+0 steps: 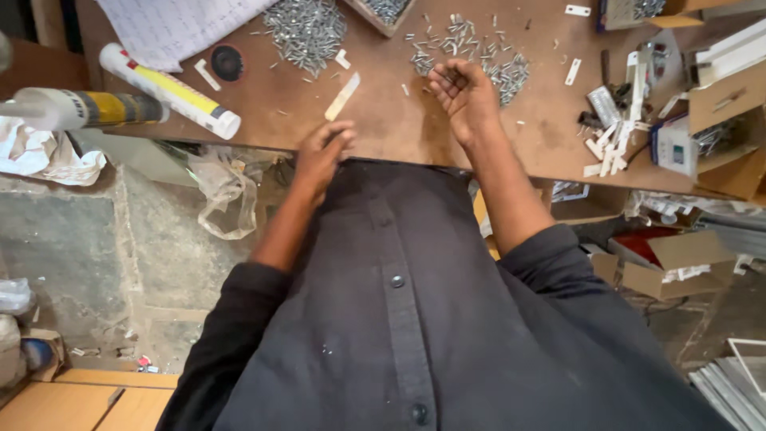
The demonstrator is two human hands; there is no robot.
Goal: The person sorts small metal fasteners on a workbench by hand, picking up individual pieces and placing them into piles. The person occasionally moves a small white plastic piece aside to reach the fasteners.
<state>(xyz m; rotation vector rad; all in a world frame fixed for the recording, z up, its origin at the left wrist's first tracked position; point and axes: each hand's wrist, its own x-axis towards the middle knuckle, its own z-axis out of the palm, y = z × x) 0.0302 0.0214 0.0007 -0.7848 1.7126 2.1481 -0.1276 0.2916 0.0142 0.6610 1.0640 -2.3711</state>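
right hand [463, 94] cupped, fingers curled on small metal bits | screw pile [479, 56] touching its fingertips, upper middle | left hand [321, 152] loosely curled at bench edge, holding nothing, farther off

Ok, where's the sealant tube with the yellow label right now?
In the head view, the tube lies slanted at the table's left edge, left of the left hand, beside the black disc and below the paper sheet.

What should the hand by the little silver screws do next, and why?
Probably the right hand should dip back into the scattered screws and pinch up a few more. It is cupped palm-up right at the pile's edge, seemingly with small pieces in it already. The left hand rests at the table edge near a pale flat strip, holding nothing clearly.
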